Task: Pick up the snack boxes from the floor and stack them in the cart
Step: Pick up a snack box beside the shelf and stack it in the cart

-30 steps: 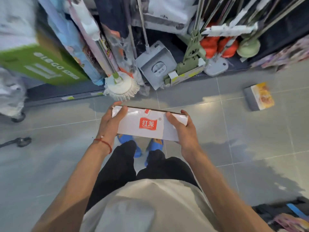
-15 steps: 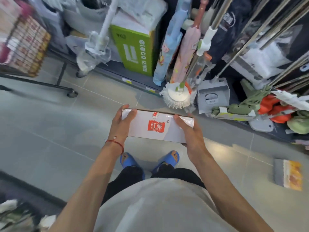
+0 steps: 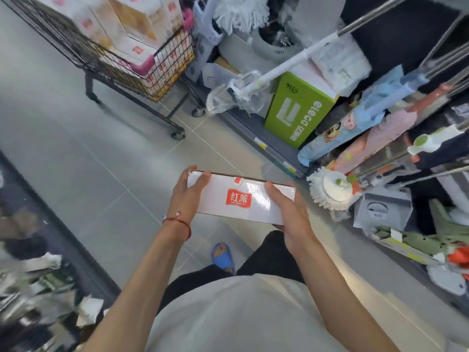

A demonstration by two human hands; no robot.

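A: Snack box (image 3: 241, 199), looks?

B: Long flat white carton, glossy wrap. Red logo w/ white chars on the face toward the camera, small red tab at its far edge.

A: Where's it at?

B: Off the floor, roughly level, long axis running left-right. Left hand (image 3: 187, 199) grips one end, right hand (image 3: 291, 217) the other, thumbs on the face.

A: Cart?

B: Black wire cart (image 3: 101, 62) on castors, stands on the floor, well apart from the box, ahead & left. Pink bumper at the near corner.

A: Anything in it?

B: Stacked boxes (image 3: 137, 19), white w/ red logos, top ones rise above the rim. Rest too blurred.
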